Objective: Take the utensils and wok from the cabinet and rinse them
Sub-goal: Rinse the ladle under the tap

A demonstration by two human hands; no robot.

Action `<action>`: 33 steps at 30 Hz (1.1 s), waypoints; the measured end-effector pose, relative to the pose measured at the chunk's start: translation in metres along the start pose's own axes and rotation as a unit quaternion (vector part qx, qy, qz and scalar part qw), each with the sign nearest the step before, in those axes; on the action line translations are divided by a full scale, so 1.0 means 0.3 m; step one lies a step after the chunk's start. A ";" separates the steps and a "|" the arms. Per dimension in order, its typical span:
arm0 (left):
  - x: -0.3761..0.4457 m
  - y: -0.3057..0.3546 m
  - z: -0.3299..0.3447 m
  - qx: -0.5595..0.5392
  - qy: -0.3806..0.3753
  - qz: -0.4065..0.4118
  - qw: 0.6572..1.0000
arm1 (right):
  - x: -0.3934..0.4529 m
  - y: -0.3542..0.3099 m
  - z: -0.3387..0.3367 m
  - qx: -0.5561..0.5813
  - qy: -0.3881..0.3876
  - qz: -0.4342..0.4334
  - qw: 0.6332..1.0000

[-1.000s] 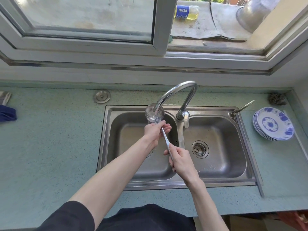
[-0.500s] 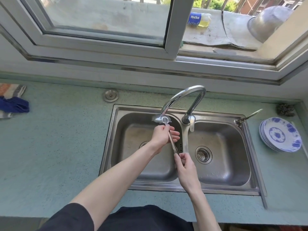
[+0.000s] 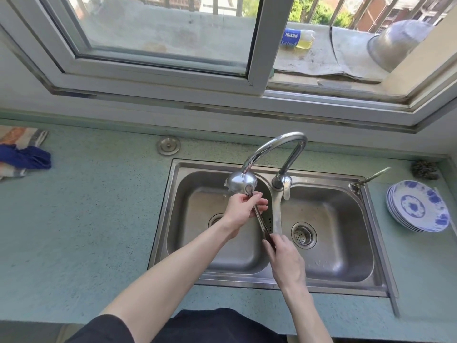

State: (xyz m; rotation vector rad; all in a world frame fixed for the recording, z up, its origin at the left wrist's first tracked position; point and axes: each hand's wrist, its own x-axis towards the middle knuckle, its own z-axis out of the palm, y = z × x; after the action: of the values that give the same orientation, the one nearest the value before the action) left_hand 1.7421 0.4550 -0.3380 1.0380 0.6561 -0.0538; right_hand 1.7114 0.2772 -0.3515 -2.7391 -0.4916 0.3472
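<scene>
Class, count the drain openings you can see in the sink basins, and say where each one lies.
2. One drain lies in the left basin, partly hidden behind the left forearm; the other drain lies in the right basin, in plain view.

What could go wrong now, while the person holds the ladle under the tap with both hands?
1. The ladle has its rounded back up under the faucet spout, so water may spray off it onto the counter.
2. The left hand and right hand grip a thin wet handle; it might slip and drop into the sink.
</scene>
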 end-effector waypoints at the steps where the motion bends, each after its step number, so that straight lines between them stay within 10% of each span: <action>1: -0.001 -0.001 -0.003 -0.018 0.003 -0.004 1.000 | 0.007 -0.007 -0.003 -0.008 -0.004 0.001 1.000; 33: 0.161 0.119 -0.131 -0.189 0.212 -0.063 0.957 | 0.057 -0.043 0.023 -0.005 -0.008 0.019 1.000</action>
State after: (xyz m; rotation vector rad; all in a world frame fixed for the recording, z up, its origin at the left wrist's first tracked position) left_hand 1.7745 0.5182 -0.3488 0.6364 1.0772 0.1830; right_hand 1.7212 0.2970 -0.3560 -2.7605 -0.4461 0.3786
